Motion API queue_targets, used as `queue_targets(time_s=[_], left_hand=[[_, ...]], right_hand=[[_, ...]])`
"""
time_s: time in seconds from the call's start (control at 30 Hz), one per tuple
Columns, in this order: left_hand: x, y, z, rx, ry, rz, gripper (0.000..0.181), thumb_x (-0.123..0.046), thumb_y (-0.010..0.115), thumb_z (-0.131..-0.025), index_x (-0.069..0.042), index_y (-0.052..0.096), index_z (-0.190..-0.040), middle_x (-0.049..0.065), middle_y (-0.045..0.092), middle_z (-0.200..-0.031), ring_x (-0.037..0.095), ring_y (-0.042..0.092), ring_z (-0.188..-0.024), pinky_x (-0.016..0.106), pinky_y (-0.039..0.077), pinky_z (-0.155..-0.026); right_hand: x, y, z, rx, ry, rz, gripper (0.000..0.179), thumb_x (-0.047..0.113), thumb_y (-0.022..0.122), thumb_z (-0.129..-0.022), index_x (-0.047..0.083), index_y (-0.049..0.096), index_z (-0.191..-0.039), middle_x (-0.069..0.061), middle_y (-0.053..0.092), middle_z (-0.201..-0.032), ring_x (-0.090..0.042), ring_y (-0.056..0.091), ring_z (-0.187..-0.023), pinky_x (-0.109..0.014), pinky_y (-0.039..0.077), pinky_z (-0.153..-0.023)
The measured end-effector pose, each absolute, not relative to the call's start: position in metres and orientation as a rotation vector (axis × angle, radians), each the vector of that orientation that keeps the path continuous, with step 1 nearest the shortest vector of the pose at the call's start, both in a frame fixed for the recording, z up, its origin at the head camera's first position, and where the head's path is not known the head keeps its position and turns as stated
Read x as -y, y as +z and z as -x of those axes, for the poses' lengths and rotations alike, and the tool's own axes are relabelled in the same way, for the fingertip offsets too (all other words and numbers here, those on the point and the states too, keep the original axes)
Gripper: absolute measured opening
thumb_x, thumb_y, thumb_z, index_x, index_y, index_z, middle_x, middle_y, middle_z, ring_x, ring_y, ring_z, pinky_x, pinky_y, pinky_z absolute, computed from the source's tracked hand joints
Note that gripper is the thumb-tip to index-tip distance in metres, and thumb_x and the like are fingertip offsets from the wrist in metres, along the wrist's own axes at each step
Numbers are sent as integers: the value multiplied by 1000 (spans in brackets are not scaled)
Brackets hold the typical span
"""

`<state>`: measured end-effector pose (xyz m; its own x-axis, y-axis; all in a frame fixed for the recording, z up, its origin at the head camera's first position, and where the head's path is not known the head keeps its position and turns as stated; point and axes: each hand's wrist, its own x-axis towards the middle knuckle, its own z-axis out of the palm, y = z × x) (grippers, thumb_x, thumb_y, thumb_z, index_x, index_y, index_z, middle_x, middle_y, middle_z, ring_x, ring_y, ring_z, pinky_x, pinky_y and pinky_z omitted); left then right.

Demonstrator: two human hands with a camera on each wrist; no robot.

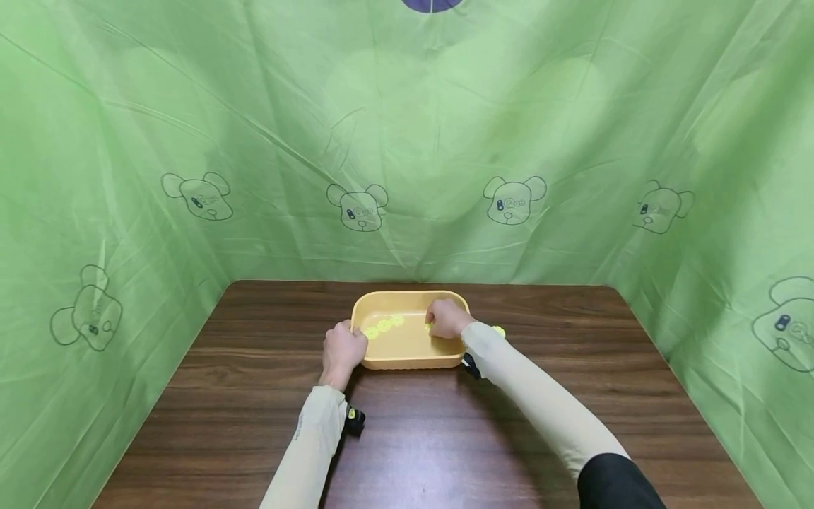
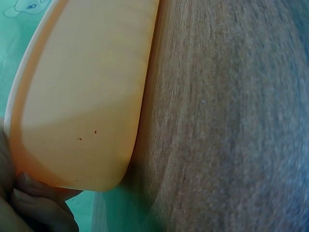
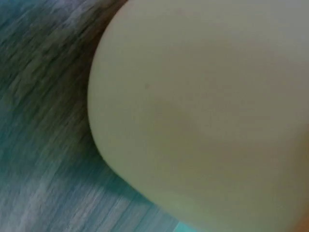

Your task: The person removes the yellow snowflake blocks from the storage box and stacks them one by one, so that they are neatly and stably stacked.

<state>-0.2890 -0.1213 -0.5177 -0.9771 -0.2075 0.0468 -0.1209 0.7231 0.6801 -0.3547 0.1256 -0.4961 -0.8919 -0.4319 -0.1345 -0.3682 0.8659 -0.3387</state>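
A shallow yellow-orange plastic bin stands on the table in the head view. My left hand grips its left end; in the left wrist view, curled fingers hold the bin's end wall. Inside the bin, toward its right side, my right hand reaches down with curled fingers and pinches a small bright yellow piece, mostly hidden. Several bumpy yellow pieces lie in a row at the left of the bin floor. The bin's outer wall fills most of the right wrist view.
Another yellow piece shows on the table beyond my right wrist, partly hidden by the sleeve. The dark wood table extends around the bin. Green curtains with printed bear faces hang behind and at both sides.
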Motion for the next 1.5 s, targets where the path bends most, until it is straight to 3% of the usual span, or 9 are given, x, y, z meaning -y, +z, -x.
queue_targets(time_s=[0.63,0.97,1.17,1.33,1.5], left_hand=[[119,-516,285,2790,-1099,-267,26,-18,50,-96,-2,70,-94,23,71,-91,37,67,-80,50,53,-68],[118,-517,285,2779,-1109,-277,26,-19,50,-96,-2,70,-94,23,71,-91,39,68,-82,52,53,-70],[121,-518,286,2781,-1104,-284,26,-19,50,-96,-4,70,-91,21,70,-88,36,66,-78,50,53,-66],[122,-516,285,2779,-1096,-281,26,-19,50,-96,-4,69,-90,21,69,-87,36,66,-77,49,53,-67],[120,-516,283,2787,-1106,-269,25,-19,50,-96,-4,70,-91,21,70,-87,36,66,-78,49,53,-67]], right_hand=[[-128,-498,353,-2803,-503,657,16,8,81,-77,8,71,-89,-1,66,-82,-17,60,-79,-34,52,-84],[-126,-501,347,-2863,-494,736,24,3,82,-73,6,67,-92,-7,65,-86,-17,54,-78,-34,47,-79],[-123,-498,344,-2866,-509,751,27,5,84,-71,7,66,-91,-5,64,-82,-16,51,-76,-32,45,-76],[-125,-495,342,-2848,-592,811,23,7,84,-75,8,64,-86,-1,61,-77,-12,51,-73,-28,44,-71],[-142,-483,342,-2788,-971,738,17,10,80,-84,8,64,-88,1,63,-79,-10,57,-73,-26,49,-71]])
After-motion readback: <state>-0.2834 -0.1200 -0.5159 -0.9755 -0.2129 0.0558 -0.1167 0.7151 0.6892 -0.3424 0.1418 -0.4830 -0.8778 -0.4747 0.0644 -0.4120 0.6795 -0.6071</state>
